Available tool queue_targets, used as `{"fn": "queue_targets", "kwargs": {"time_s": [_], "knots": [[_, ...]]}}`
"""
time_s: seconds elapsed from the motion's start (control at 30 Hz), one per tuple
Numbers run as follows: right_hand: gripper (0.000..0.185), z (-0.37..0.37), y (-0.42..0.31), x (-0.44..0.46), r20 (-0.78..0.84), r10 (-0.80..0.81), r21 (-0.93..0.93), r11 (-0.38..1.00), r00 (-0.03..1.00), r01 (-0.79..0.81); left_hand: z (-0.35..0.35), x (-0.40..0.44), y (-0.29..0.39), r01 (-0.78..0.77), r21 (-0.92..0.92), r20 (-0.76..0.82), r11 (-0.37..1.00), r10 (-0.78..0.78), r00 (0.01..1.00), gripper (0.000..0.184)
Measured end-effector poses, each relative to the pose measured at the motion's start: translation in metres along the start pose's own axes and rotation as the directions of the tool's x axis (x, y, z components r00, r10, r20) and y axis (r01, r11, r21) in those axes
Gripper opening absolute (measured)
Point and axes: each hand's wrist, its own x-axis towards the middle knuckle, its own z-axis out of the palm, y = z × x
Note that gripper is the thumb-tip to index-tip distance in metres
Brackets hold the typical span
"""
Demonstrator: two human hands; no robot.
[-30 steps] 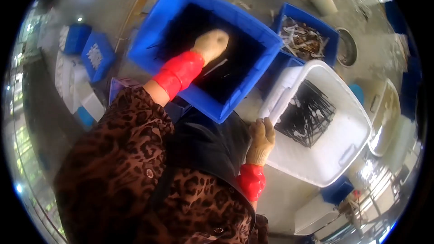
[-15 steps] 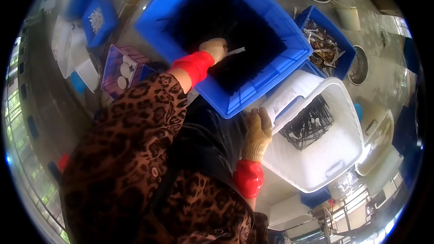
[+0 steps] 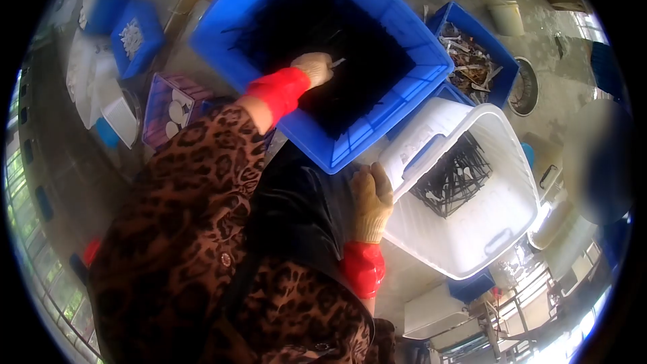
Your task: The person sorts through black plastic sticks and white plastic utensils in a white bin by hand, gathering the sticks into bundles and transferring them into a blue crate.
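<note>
Broadly, a blue crate (image 3: 397, 20) of ribbed plastic fills the upper middle, its flaring walls set around a dense, matted dark heap (image 3: 323, 3). Next to it, a white tub (image 3: 482, 232) of smooth plastic, round-cornered and with handle slots, holds thin black sticks (image 3: 450, 182) lying crisscross with pale bits among them. A smaller blue box (image 3: 503, 85) beyond contains ragged brown and whitish scraps (image 3: 470, 67). The left hand (image 3: 313, 69), in a cream knit glove below a glossy red cuff (image 3: 278, 91), is inside the crate, its fingers closed in a pinch on a pale strip (image 3: 339, 63). The right hand (image 3: 372, 194), gloved alike, is beside the tub's near edge, fingers bunched; whether it grips anything cannot be told. The strip, short and narrow, juts out over the heap.
</note>
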Motion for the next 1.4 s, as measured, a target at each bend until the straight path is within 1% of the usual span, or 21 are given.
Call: {"fn": "queue_targets", "kwargs": {"time_s": [0.13,0.2,0.3,0.37,0.47,0.53,0.6,0.7,0.73,0.8,0.83,0.87,0.93,1.0,1.03,1.07,1.1,1.13,1.17,1.2,1.4], "knots": [[0.034,-0.007,-0.007,-0.011,-0.001,-0.029,-0.063,0.998,1.0,0.029,-0.04,-0.025,0.009,-0.005,-0.044,-0.03,0.999,0.004,1.0,0.024],[0.035,-0.005,-0.016,-0.015,0.015,-0.034,-0.048,0.998,0.999,0.035,-0.055,-0.046,0.011,-0.097,-0.068,-0.196,0.993,0.082,0.977,0.023],[0.033,0.002,-0.031,-0.021,0.063,-0.099,-0.042,0.994,0.993,0.102,-0.097,-0.076,0.025,0.093,-0.634,0.032,0.768,-0.094,0.995,0.017],[0.042,0.0,-0.036,-0.012,0.251,-0.208,-0.383,0.876,0.945,0.294,-0.12,-0.094,0.033,0.034,-0.727,0.022,0.685,-0.026,0.999,0.017],[0.053,0.025,-0.051,-0.02,0.347,-0.41,-0.424,0.733,0.843,0.531,-0.145,-0.128,0.054,-0.051,-0.833,-0.011,0.55,0.077,0.997,0.017],[0.063,0.041,-0.085,-0.031,0.495,-0.328,-0.616,0.52,0.805,0.591,-0.157,-0.149,0.067,-0.096,-0.902,-0.016,0.42,0.189,0.982,0.015],[0.048,0.053,-0.08,-0.029,0.495,-0.221,-0.383,0.812,0.84,0.44,-0.161,-0.166,0.08,-0.053,-0.965,0.006,0.257,0.224,0.975,0.02],[0.023,0.056,-0.089,-0.052,0.469,-0.232,-0.485,0.739,0.853,0.467,-0.164,-0.176,0.091,-0.06,-0.97,0.011,0.235,0.291,0.957,0.019],[0.022,0.055,-0.087,-0.057,0.466,-0.253,-0.4,0.794,0.848,0.457,-0.167,-0.176,0.092,-0.073,-0.97,0.0,0.232,0.3,0.954,0.019],[0.023,0.05,-0.094,-0.067,0.406,-0.288,-0.362,0.82,0.867,0.443,-0.171,-0.178,0.097,-0.021,-0.938,0.053,0.347,0.204,0.978,0.017],[0.023,0.044,-0.095,-0.07,0.4,-0.302,-0.36,0.817,0.865,0.451,-0.172,-0.19,0.107,0.014,-0.953,0.013,0.304,-0.007,1.0,0.016],[0.022,0.037,-0.095,-0.073,0.354,-0.281,-0.207,0.906,0.892,0.368,-0.172,-0.192,0.105,0.033,-0.967,0.02,0.253,-0.053,0.998,0.015],[0.022,0.026,-0.096,-0.079,0.305,-0.266,-0.032,0.957,0.914,0.289,-0.166,-0.179,0.089,-0.011,-0.897,-0.052,0.442,-0.079,0.996,0.015],[0.02,0.012,-0.102,-0.085,0.312,-0.32,0.069,0.947,0.895,0.315,-0.158,-0.146,0.056,0.151,-0.621,0.204,0.769,-0.028,0.979,0.017],[0.024,0.002,-0.104,-0.089,0.385,-0.376,0.063,0.922,0.843,0.382,-0.169,-0.177,0.082,0.088,-0.22,-0.055,0.971,-0.102,0.993,0.018],[0.024,-0.004,-0.105,-0.093,0.375,-0.393,0.072,0.915,0.839,0.396,-0.151,-0.181,0.08,-0.11,0.141,-0.454,0.984,0.163,0.876,0.02],[0.025,-0.009,-0.105,-0.095,0.38,-0.366,0.092,0.929,0.85,0.358,-0.152,-0.183,0.09,-0.254,-0.322,-0.344,0.912,0.137,0.929,0.023],[0.027,-0.013,-0.103,-0.098,0.389,-0.331,0.109,0.943,0.86,0.313,-0.152,-0.188,0.099,-0.273,-0.724,-0.217,0.634,0.166,0.962,0.025],[0.028,-0.019,-0.104,-0.1,0.411,-0.298,0.032,0.949,0.862,0.313,-0.152,-0.192,0.109,-0.195,-0.864,-0.134,0.463,0.163,0.978,0.025],[0.028,-0.022,-0.1,-0.102,0.415,-0.296,0.029,0.949,0.86,0.313,-0.16,-0.207,0.132,-0.098,-0.959,-0.052,0.268,0.172,0.984,0.026],[0.031,-0.041,-0.092,-0.119,0.539,-0.293,0.072,0.95,0.79,0.304,-0.154,-0.233,0.194,-0.139,-0.978,-0.08,0.157,0.332,0.94,0.028]]}}
